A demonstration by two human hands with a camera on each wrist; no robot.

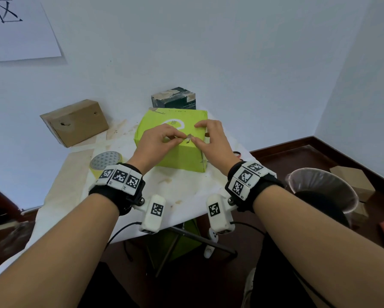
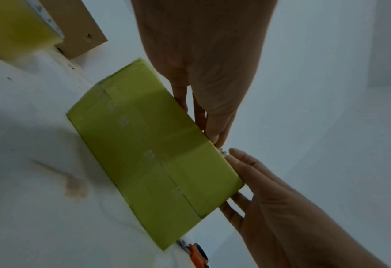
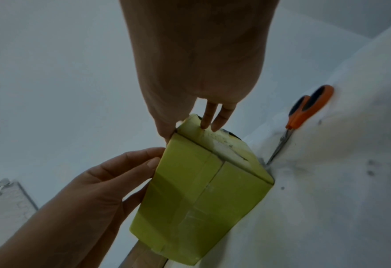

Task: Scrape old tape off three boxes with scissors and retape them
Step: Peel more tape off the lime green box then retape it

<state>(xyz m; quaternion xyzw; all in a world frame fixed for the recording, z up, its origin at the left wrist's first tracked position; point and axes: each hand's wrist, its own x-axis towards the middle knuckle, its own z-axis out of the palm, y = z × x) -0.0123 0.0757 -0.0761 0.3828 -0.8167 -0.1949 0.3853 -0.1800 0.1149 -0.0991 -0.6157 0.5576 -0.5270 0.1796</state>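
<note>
A lime-green box [image 1: 177,152] stands in the middle of the white-covered table [image 1: 182,187]. Old clear tape runs along the green box's side [image 2: 148,145]. My left hand [image 1: 179,140] pinches a small curled scrap of old tape [image 1: 188,137] at the box's top edge, thumb against forefinger. My right hand [image 1: 194,132] rests on the box top with fairly straight fingers, its thumb touching the same scrap. Orange-handled scissors [image 3: 304,112] lie on the table right of the green box [image 3: 201,190], held by neither hand. Both hands [image 2: 215,137] meet at the scrap.
A yellow tape roll [image 1: 105,163] sits at the left by my wrist. A brown cardboard box [image 1: 75,122] leans at the back left. A dark box [image 1: 174,97] stands behind the green one. A lined trash bin [image 1: 320,192] stands on the floor at the right.
</note>
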